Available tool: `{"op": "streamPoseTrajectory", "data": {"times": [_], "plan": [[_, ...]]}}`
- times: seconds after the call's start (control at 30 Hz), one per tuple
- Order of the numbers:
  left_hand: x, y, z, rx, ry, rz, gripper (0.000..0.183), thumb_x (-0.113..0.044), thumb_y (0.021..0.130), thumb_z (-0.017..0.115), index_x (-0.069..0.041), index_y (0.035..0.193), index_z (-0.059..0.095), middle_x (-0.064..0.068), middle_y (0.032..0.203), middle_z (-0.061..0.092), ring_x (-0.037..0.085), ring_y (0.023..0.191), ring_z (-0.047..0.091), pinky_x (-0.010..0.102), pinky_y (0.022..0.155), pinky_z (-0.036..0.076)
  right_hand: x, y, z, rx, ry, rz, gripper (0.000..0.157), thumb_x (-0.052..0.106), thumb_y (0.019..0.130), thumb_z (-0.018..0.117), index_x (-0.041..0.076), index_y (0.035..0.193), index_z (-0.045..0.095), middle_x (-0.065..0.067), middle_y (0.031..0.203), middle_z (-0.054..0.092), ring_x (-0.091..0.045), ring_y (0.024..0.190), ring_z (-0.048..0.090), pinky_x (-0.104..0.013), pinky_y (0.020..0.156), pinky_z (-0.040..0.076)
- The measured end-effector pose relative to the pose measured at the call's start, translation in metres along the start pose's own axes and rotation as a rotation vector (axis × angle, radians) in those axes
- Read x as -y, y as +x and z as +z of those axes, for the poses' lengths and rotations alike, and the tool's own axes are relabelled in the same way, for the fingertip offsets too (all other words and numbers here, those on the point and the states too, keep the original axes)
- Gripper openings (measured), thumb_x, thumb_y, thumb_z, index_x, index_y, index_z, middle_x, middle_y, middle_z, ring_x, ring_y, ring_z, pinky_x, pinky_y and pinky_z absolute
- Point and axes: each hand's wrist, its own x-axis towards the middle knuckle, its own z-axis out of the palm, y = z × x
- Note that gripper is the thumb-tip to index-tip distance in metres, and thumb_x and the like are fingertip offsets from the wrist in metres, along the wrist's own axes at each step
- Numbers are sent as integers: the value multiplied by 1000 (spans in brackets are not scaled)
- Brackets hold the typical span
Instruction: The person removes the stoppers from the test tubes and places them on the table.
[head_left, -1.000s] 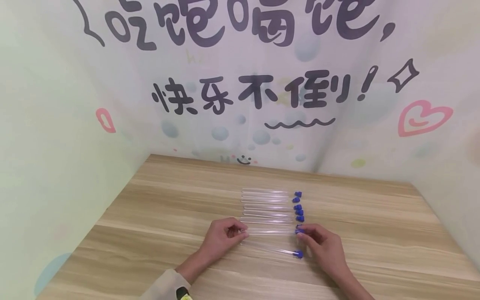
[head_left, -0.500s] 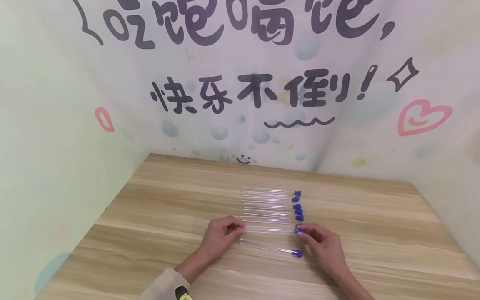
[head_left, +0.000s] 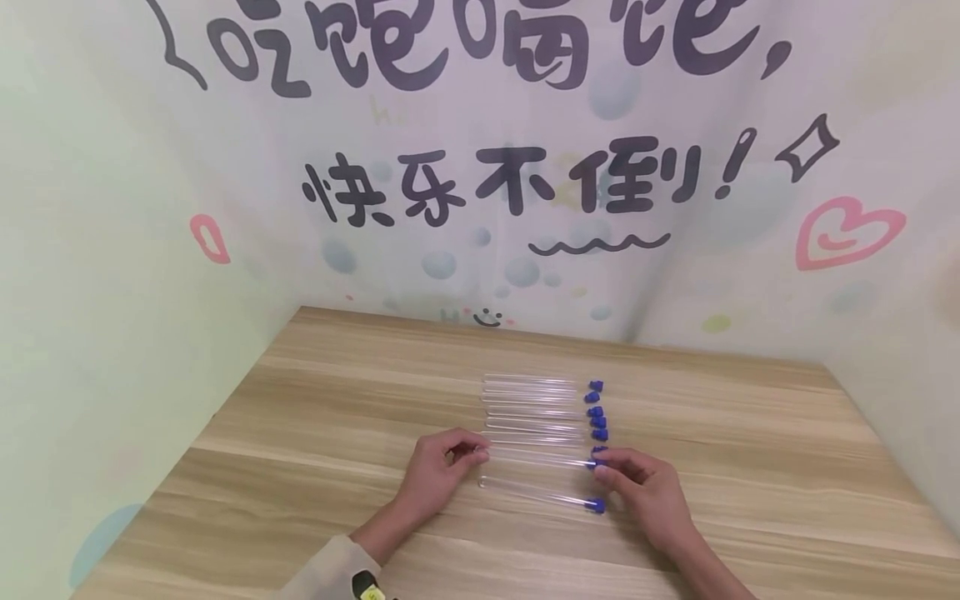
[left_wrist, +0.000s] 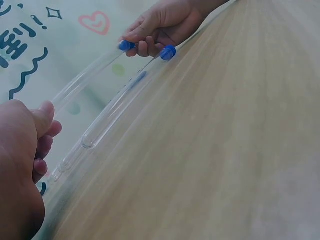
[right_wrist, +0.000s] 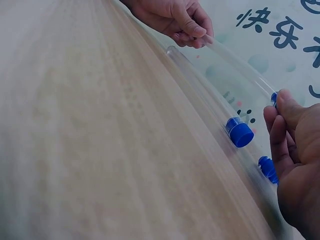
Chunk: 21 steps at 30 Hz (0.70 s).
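A clear test tube is held slightly above the table between both hands. My left hand pinches its rounded end between thumb and fingers. At the other end my right hand pinches a blue cap, which meets the tube's mouth; fingers partly hide how far it sits in. Nearer to me lies another test tube with a blue cap on its end. Beyond the hands, several uncapped test tubes lie in a row, with loose blue caps beside their right ends.
The wood-grain table extends to both sides of the row. A printed white cloth backdrop with dark lettering stands behind it. A pale sleeve and a black wrist strap show on the left arm.
The left hand has shifted slightly away and left with the tube's rounded end, so the tube now slants a little. The right hand stays at the cap. The other tubes have not visibly moved.
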Motion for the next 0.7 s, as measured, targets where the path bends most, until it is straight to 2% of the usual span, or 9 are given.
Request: {"op": "streamPoseTrajectory", "data": {"times": [0.23,0.37,0.57,0.63,0.7], "plan": [[0,0,2,-18,-3,33,14,-7,80,74,-4,93,72,1,79,68,8,62,48,23,53,41,1,0,1,-31,-66,-13,18,19,80,77,11,96,73,0,93,71,-16,83,67,-26,70,53],[1,1,3,-16,37,3,13,-9,81,74,-5,93,73,-4,77,66,7,62,48,22,53,42,-1,2,1,-57,-136,-35,17,21,81,76,13,96,73,1,91,72,-14,81,67,-24,68,53],[3,4,-2,-117,123,-39,11,-7,80,75,-9,91,73,-11,75,62,7,64,50,22,56,43,-6,6,-7,-212,-293,-36,16,25,80,78,18,94,74,6,90,72,-8,78,65,-19,64,50],[4,5,-3,-131,126,-44,12,-6,79,76,-10,90,73,-11,75,62,8,64,50,23,56,43,-7,7,-9,-222,-306,-57,17,22,80,78,17,95,74,5,91,72,-8,79,65,-19,64,50],[6,5,-3,-120,119,-60,12,-6,79,76,-10,90,74,-11,75,63,8,65,51,23,56,43,-8,7,-11,-198,-312,-72,18,21,80,78,16,96,74,5,93,72,-7,81,65,-18,66,50]]}}
